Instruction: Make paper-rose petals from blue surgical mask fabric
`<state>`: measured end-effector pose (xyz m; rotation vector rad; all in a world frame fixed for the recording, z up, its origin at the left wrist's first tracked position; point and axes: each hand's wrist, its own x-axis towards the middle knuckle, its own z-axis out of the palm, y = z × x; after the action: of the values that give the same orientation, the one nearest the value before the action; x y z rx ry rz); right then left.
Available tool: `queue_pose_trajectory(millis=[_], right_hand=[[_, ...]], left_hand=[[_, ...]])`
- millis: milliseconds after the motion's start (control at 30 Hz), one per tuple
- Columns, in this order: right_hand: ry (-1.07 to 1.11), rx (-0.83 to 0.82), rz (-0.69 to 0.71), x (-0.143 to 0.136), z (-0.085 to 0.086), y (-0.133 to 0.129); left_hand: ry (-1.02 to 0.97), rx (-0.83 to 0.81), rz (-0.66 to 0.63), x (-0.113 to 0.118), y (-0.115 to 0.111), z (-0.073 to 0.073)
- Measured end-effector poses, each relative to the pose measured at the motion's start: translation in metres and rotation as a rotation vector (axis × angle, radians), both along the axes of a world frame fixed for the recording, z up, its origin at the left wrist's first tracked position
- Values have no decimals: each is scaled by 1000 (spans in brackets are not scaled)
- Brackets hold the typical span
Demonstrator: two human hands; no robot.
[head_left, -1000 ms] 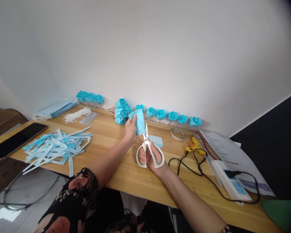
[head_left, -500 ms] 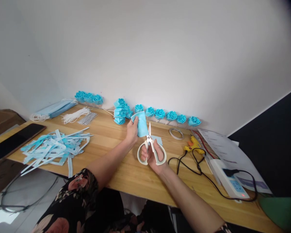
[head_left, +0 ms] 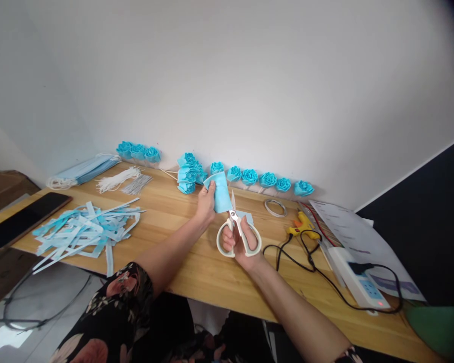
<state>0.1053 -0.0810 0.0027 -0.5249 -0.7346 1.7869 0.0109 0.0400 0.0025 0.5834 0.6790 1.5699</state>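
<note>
Blue fabric (head_left: 222, 196) is pinched in my left hand (head_left: 205, 205), edge presented to scissors (head_left: 233, 215) my right hand (head_left: 245, 252) grips.

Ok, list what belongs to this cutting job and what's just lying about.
Seems part of the job:
scissors in the right hand
blue piece in the left hand
blue strips
blue flowers
masks
white cords
grey wires
yellow glue gun
power strip

Probably just lying about:
black phone
printed sheet

Apparently wooden table (head_left: 196, 269), phone (head_left: 26, 219) atop.
</note>
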Motion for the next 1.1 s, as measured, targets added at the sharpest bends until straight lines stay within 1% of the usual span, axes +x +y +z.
queue_pose_trajectory(millis=[100,267,567,733,833,933,1100], right_hand=[[2,-3,-7,0,-1,0],[2,-13,-16,0,1,-2],[0,-48,-31,0,1,-1],[-31,-26,-41,0,0,0],[-58,-4,-47,0,0,0],[-54,9,-18,0,0,0],[-111,40,77,3,3,-2]], left_hand=[[-6,-2,20,0,1,-1],[-20,10,16,1,0,0],[-51,11,40,1,-3,7],[-60,-10,21,-1,-3,9],[-66,-38,-40,-3,-4,11],[-71,-50,-87,-5,-4,11],[-64,-63,-75,-7,-3,11]])
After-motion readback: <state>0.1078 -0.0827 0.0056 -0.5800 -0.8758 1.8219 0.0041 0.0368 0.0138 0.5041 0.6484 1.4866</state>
